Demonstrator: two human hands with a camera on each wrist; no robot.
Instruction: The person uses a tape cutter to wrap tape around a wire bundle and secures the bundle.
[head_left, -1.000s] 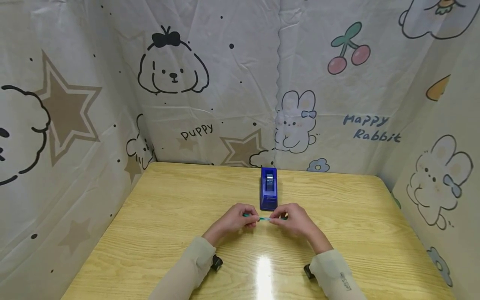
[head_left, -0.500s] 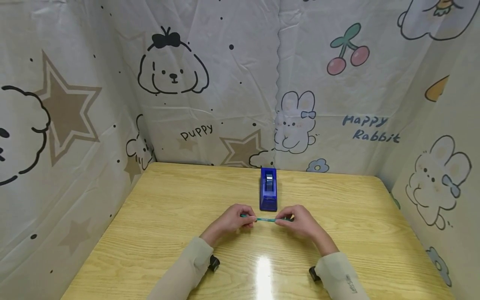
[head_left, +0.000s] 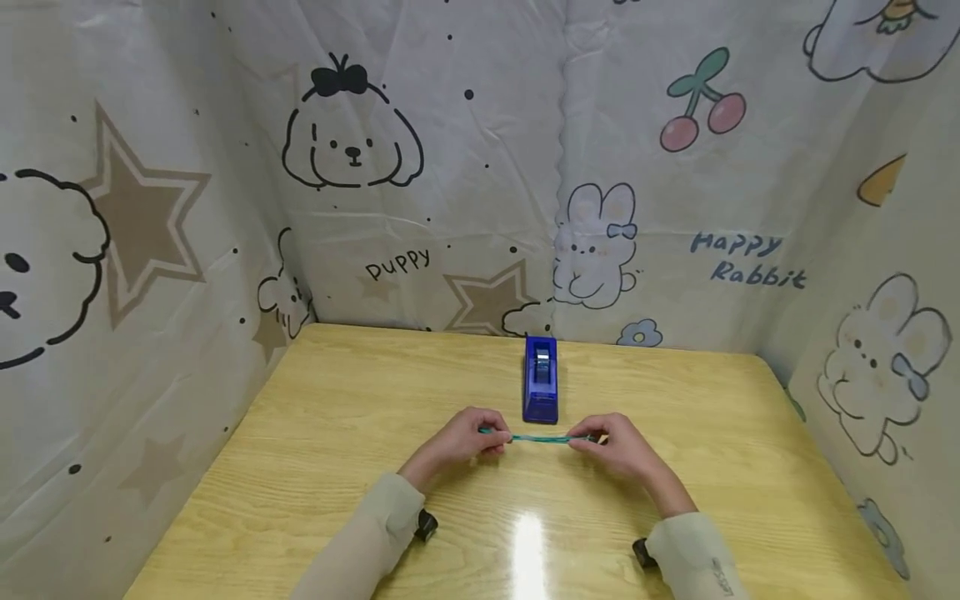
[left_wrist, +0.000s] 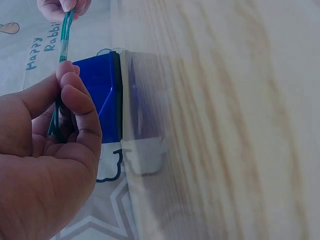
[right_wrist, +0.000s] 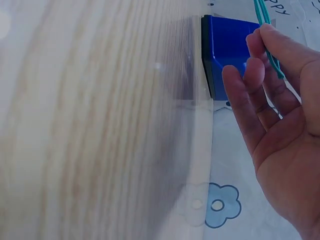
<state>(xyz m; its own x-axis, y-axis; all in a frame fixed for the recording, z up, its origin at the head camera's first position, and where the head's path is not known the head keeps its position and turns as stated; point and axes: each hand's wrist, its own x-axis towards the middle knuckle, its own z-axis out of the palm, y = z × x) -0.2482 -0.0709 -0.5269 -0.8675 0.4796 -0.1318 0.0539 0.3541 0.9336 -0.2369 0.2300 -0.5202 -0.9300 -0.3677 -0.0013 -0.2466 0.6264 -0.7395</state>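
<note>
A thin bundle of green cord-like strands (head_left: 540, 438) stretches level between the two hands, just above the table in the head view. My left hand (head_left: 467, 437) pinches its left end between thumb and fingers. Thumb and forefinger of my right hand (head_left: 621, 446) pinch it near the right end, and its tip sticks out past them in the right wrist view. A clear band, like tape, wraps the green strands (left_wrist: 64, 47) in the left wrist view. Behind the hands stands a blue tape dispenser (head_left: 541, 396) with a roll in it.
The wood-grain table (head_left: 360, 383) spreads out around the hands. A printed curtain (head_left: 480, 150) encloses its back and sides. Black wrist cameras (head_left: 426, 525) sit at both cuffs.
The right hand has slid to the right, away from the left hand, so a longer stretch of green strands shows between them. The left hand has barely moved; the dispenser stays put.
</note>
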